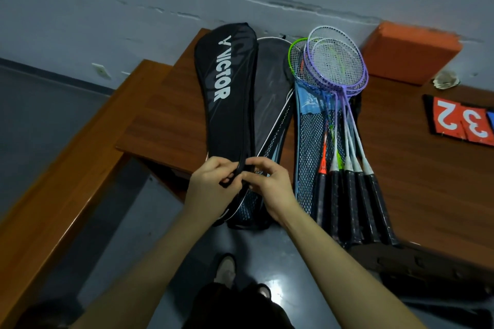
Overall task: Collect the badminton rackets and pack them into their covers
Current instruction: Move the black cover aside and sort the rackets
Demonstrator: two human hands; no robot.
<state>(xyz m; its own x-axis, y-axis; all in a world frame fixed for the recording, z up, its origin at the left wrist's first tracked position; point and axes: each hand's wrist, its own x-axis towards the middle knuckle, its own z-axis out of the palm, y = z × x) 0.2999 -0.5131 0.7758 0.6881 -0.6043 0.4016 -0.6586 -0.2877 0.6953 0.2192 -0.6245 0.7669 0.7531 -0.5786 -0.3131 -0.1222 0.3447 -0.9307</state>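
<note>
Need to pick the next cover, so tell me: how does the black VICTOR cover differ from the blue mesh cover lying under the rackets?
The black VICTOR cover is solid fabric with white lettering; the blue mesh cover is see-through netting with a light blue panel. The left hand and right hand both pinch the black one at its lower edge; the mesh one is untouched, with the rackets on top. Both lie lengthwise on the wooden table, narrow ends overhanging its near edge.

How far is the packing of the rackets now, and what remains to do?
Done: the rackets are gathered in one bundle on a blue mesh cover. In hand: the left hand and right hand pinch the lower edge of the black Victor cover. Whether it holds a racket cannot be seen. Left: the bundled rackets lie uncovered.
</note>
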